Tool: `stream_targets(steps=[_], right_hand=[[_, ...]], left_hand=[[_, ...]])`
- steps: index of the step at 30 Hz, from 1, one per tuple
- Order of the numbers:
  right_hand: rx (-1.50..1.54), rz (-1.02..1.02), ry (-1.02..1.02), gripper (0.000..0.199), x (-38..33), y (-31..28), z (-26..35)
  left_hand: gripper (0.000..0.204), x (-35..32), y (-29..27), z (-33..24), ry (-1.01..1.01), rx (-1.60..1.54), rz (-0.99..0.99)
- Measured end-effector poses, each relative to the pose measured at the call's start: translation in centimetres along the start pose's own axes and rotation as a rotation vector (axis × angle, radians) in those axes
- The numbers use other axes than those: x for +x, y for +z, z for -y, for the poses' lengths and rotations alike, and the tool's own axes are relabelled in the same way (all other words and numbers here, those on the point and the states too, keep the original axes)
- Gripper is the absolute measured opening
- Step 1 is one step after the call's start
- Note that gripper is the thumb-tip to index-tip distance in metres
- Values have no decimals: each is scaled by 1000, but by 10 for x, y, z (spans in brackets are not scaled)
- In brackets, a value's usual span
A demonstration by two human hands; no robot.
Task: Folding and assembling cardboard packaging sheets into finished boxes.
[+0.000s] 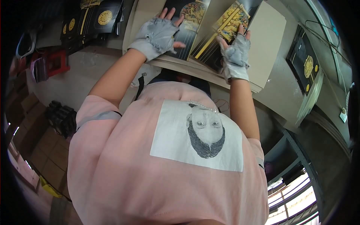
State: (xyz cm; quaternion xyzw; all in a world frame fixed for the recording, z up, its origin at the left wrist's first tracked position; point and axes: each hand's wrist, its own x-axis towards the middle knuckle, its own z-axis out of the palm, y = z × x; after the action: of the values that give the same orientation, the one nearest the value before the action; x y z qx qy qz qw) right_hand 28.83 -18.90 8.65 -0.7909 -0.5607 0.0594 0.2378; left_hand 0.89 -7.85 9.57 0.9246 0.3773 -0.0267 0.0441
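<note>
hands: two, grey fingerless gloves | left hand (159,32) flat, fingers spread, on left black-and-gold sheet (189,22) | right hand (235,48) fingers apart on right black-and-gold sheet (225,32) | both sheets on cardboard stack (268,41)

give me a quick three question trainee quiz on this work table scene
1. True or false: both hands wear grey fingerless gloves.
2. Which hand rests on the black card sheet with the gold ornate print that lies tilted? A) left B) right
3. Fill in: the black printed sheets lie on a stack of plain ____ cardboard boards.

Key
1. True: the left hand and the right hand are both gloved, fingers bare.
2. B: the right hand lies flat on the tilted black and gold sheet; the left presses the other black printed sheet.
3. Beige: the cardboard stack shows beside the right hand.
</note>
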Motion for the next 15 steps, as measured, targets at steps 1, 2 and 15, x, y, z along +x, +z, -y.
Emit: stream_targets(steps=[1,2,15], right_hand=[[77,-20,5,104,-1,1,-12],[158,-38,0,105,0,0,-17],[-15,-7,-171,109,0,0,-17]], left_hand=[[114,-6,-7,-2,65,-16,86],[114,-15,-11,-3,69,-16,89],[94,-32,-13,-17,192,-20,183]])
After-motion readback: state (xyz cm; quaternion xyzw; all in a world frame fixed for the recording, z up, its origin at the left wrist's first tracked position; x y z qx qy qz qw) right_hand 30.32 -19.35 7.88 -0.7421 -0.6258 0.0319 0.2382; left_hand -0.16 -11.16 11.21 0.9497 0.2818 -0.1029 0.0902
